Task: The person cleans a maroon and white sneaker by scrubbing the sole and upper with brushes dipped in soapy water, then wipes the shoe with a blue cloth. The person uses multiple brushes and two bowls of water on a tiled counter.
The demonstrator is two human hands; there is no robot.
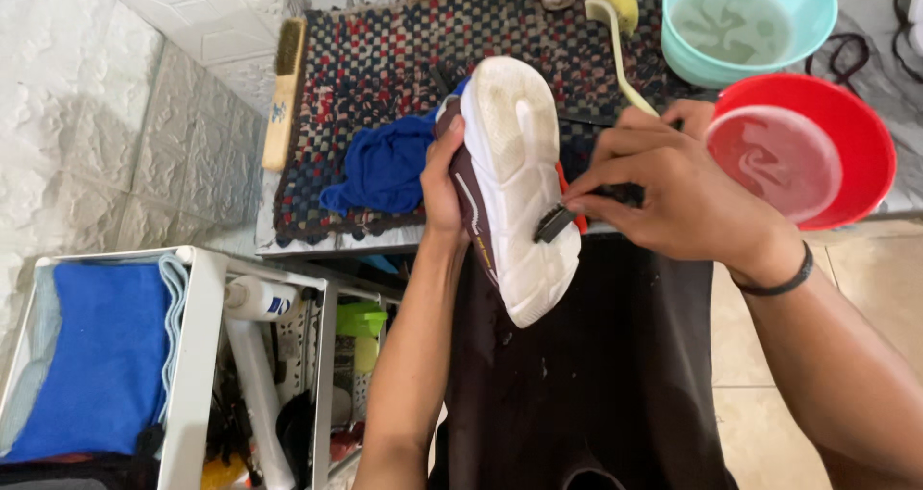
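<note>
While the left hand (440,177) grips the shoe (510,182) from its side — sole turned up, above the checkered mat's (375,48) front edge — the right hand (673,187) clenches a small dark brush (556,224), its head touching the white sole.

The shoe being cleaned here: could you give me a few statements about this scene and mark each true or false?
1. The left hand holds the shoe sole up. True.
2. The right hand presses a small brush on the white sole. True.
3. The red bowl is dry. False: it holds cloudy water.
4. The blue cloth lies in the teal bowl. False: it lies on the woven mat.
</note>
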